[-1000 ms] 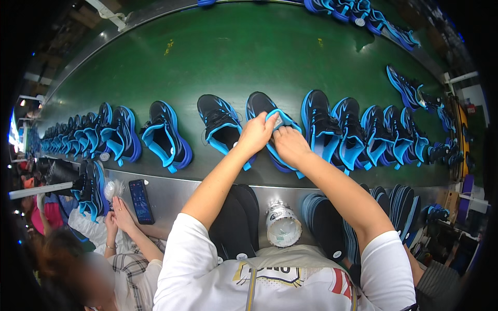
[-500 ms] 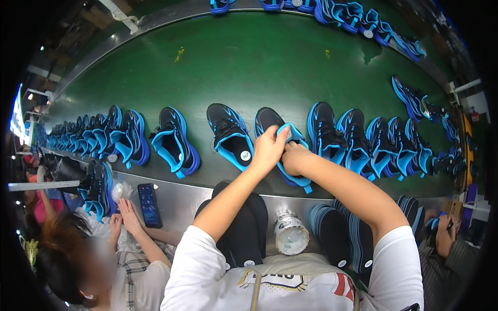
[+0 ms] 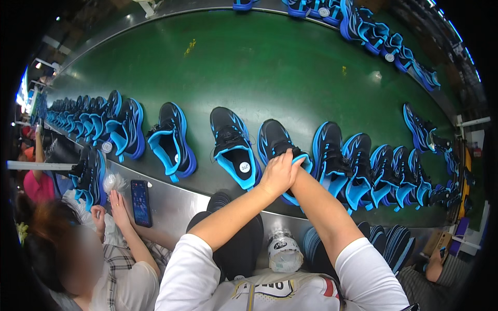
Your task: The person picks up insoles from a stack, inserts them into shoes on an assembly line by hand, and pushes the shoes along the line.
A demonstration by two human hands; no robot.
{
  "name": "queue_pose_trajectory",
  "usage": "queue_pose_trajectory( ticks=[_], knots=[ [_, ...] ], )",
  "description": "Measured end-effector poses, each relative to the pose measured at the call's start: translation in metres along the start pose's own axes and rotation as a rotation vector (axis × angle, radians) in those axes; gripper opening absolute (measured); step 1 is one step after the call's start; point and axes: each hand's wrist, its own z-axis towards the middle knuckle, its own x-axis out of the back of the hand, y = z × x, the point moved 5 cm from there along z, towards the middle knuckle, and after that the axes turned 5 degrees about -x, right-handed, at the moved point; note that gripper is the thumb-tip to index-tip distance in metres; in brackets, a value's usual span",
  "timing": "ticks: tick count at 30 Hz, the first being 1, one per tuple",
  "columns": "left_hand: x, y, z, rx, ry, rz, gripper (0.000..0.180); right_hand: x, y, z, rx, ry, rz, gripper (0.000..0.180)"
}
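Note:
A black sneaker with blue trim (image 3: 274,140) lies on the green surface in front of me, toe pointing away. My left hand (image 3: 280,172) is closed on its collar by the tongue, fingers bent over the edge. My right hand (image 3: 297,179) reaches into the shoe opening beneath the left; its fingers are hidden. Just left lies another sneaker (image 3: 226,124), a black insole with a round white sticker (image 3: 244,167) inside. To the right, a matching sneaker (image 3: 328,142) leads a row of several more.
Long rows of sneakers (image 3: 124,124) line the green conveyor belt (image 3: 233,62). Along the metal edge lie a phone (image 3: 140,203), a clear-wrapped roll (image 3: 285,252) and stacked striped insoles (image 3: 317,249). Another person's hands (image 3: 118,210) are at the left. More sneakers (image 3: 358,23) stand along the far edge.
My right hand has gone deeper into the sneaker, and my left hand now lies over the right wrist. The view has shifted, so the near shoes on the right appear lower.

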Motion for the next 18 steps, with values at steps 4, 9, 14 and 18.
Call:
queue_pose_trajectory(
  ticks=[4, 9, 14, 18],
  knots=[
    [0.005, 0.009, 0.010, -0.124, 0.030, 0.088, 0.035, 0.009, 0.002, -0.002, 0.007, -0.014, -0.009, 0.035],
    [0.010, 0.001, 0.016, -0.052, 0.071, 0.192, 0.031, 0.041, -0.012, -0.040, 0.181, -0.063, -0.246, 0.031],
    [0.024, -0.022, 0.035, 0.318, -0.201, 0.031, 0.040, 0.083, -0.035, -0.106, 0.088, -0.532, -0.344, 0.061],
    [0.032, 0.007, 0.045, -0.227, 0.017, 0.357, 0.023, 0.070, -0.037, -0.098, 0.003, -0.564, -0.245, 0.058]
  ],
)
